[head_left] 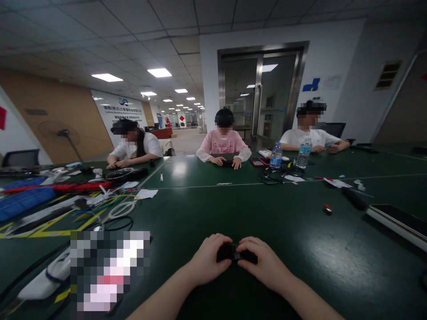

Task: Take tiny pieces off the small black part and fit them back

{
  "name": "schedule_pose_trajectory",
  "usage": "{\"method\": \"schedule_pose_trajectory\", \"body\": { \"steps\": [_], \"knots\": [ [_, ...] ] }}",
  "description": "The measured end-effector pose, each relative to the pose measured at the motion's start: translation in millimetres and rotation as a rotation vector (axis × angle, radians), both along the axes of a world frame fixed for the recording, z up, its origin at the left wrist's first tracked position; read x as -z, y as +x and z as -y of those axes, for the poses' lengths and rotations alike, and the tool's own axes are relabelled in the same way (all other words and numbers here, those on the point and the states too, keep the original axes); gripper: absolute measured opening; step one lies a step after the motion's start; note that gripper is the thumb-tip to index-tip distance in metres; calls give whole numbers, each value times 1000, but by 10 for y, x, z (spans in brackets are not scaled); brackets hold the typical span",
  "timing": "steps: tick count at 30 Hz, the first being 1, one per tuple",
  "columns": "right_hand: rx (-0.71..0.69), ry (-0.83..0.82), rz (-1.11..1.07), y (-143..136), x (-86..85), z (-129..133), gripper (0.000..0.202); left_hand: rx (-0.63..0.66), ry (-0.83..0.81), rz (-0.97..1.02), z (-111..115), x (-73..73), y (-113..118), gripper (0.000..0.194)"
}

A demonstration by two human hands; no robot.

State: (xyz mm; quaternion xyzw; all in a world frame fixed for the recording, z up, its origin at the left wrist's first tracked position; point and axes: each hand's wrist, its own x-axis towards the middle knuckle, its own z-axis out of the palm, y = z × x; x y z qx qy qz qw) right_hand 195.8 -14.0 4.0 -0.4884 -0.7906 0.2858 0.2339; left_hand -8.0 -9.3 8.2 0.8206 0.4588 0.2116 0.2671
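Both my hands meet over the dark green table [187, 218], close to its near side. A small black object [235, 254] with a blocky middle sits between them; its kind I cannot make out. My left hand [211, 257] has its thumb and fingers curled round the object's left side. From the other side my right hand [262, 260] pinches it in the same way, fingertips almost touching those of the left. Much of the object is hidden behind my fingers.
Cables [122, 209], a white power strip [46, 278] and a blue tray [28, 202] crowd the left side. A small red item [327, 209] and a flat white-edged device [396, 222] lie right. Bottles [275, 156] stand farther back. Three people sit opposite.
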Motion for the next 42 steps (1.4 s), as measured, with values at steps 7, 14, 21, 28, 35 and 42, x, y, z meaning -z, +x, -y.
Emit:
{"method": "schedule_pose_trajectory", "body": {
  "steps": [7, 14, 21, 28, 35, 42],
  "knots": [
    [22, 26, 24, -5, 34, -3, 23, 4, 6, 10, -1, 25, -5, 47],
    [8, 31, 33, 0, 21, -3, 19, 16, -6, 39, -8, 42, -30, 50],
    [2, 43, -1, 4, 59, -24, 18, 39, 18, 36, -33, 56, -33, 41],
    [10, 73, -54, 15, 75, -24, 18, 35, -11, 67, -26, 26, -32, 40],
    [66, 150, -135, 83, 48, -31, 18, 35, -22, 86, -26, 16, -33, 41],
    [183, 209, -160, 228, -61, -50, 20, 22, -75, 91, -16, -7, -46, 41]
  ]
}}
